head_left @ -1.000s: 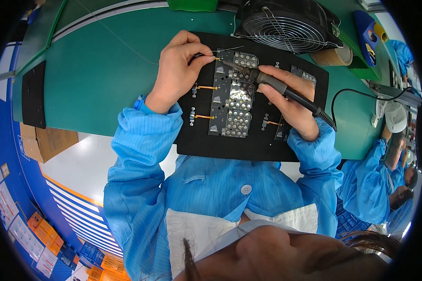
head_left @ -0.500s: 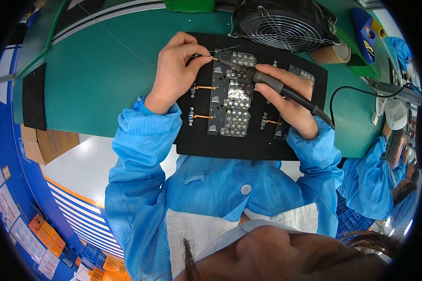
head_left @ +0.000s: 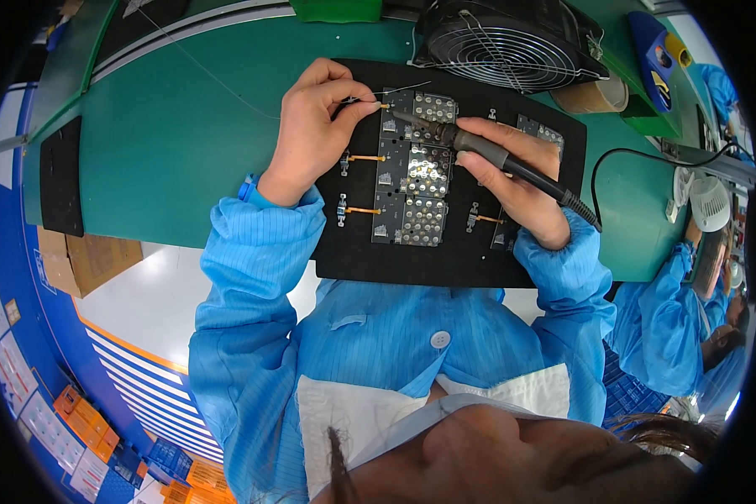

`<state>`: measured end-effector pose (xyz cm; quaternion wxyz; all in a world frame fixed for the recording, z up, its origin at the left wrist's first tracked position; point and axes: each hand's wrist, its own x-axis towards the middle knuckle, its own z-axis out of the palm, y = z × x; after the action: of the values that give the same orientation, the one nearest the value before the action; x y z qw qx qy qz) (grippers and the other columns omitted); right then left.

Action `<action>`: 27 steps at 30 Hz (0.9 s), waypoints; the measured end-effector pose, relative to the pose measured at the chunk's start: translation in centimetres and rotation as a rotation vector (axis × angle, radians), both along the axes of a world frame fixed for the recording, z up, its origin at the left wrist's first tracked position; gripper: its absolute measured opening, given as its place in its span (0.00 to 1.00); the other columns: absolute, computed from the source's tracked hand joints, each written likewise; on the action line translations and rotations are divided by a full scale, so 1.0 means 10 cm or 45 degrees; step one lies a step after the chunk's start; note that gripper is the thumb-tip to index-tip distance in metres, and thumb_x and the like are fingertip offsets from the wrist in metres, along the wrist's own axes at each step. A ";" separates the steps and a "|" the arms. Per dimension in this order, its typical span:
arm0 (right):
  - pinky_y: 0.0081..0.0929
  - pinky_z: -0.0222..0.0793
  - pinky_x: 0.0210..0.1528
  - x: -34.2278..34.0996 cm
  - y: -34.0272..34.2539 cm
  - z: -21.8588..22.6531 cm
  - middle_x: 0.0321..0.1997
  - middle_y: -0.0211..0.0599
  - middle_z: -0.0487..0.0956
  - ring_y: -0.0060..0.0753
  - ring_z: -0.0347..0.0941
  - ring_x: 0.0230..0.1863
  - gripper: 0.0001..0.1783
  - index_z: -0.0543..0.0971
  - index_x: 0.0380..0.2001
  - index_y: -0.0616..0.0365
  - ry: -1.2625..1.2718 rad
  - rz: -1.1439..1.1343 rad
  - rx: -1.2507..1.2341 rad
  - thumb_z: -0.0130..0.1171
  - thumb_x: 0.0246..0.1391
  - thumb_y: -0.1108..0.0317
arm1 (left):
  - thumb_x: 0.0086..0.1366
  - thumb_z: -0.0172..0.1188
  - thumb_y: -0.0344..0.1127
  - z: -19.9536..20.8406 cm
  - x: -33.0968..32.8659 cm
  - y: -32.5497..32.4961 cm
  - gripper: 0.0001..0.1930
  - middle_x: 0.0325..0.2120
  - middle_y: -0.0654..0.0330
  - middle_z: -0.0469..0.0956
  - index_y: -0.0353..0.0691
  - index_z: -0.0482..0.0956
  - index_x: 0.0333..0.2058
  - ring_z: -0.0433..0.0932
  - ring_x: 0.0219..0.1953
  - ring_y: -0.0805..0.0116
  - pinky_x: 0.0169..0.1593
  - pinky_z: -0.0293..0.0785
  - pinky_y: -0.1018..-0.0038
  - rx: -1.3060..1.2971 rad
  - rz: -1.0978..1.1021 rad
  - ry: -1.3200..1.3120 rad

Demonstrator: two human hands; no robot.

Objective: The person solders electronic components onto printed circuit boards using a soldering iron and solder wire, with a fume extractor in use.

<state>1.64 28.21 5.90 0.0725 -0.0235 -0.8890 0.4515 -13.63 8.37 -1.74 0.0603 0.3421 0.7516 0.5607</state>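
My left hand (head_left: 319, 126) is closed in a pinch at the upper left of a row of dark circuit boards (head_left: 390, 181). Between its fingertips is a small orange flex strip (head_left: 385, 106), its end at the top board's edge. A thin silvery solder wire (head_left: 407, 87) runs through the same hand and sticks out over that board. My right hand (head_left: 517, 168) grips a black soldering iron (head_left: 500, 156), its tip just above the top board, close beside the strip's end. Two more orange strips (head_left: 365, 158) with small metal connectors reach out from the lower boards' left edges.
The boards lie on a black mat (head_left: 353, 260) over a green bench (head_left: 185, 151). Behind them stands a black fan (head_left: 508, 50) with a wire guard, beside a brown roll (head_left: 592, 97). More boards (head_left: 539, 128) are partly under my right hand. The iron's cable (head_left: 630, 158) loops right. A co-worker's blue sleeve (head_left: 659, 323) shows at right.
The soldering iron's tip has shifted very slightly toward me, a little away from the orange strip's end. My left hand keeps its pinch almost in the same place.
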 end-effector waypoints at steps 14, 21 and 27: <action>0.23 0.75 0.31 0.00 0.00 0.01 0.34 0.45 0.83 0.31 0.80 0.30 0.19 0.81 0.46 0.62 0.055 -0.010 0.025 0.69 0.50 0.66 | 0.52 0.69 0.23 0.07 0.02 0.00 0.06 0.29 0.63 0.70 0.34 0.83 0.30 0.67 0.24 0.76 0.27 0.64 0.77 -0.067 0.014 -0.054; 0.22 0.75 0.31 0.00 -0.01 -0.01 0.34 0.45 0.83 0.30 0.80 0.30 0.19 0.81 0.45 0.62 0.052 -0.025 0.020 0.69 0.50 0.67 | 0.52 0.69 0.22 0.08 0.02 0.00 0.06 0.29 0.63 0.70 0.34 0.83 0.30 0.66 0.24 0.75 0.27 0.64 0.77 -0.064 0.017 -0.064; 0.22 0.74 0.31 0.01 0.00 -0.01 0.33 0.44 0.83 0.30 0.80 0.29 0.19 0.81 0.46 0.62 0.051 -0.026 -0.046 0.69 0.50 0.66 | 0.51 0.69 0.22 0.08 0.02 -0.01 0.07 0.29 0.64 0.70 0.34 0.83 0.30 0.66 0.24 0.76 0.27 0.63 0.77 -0.062 0.006 -0.066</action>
<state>1.76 28.20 5.82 0.0943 -0.0247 -0.8789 0.4669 -13.46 8.28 -0.98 0.0867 0.3240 0.7641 0.5510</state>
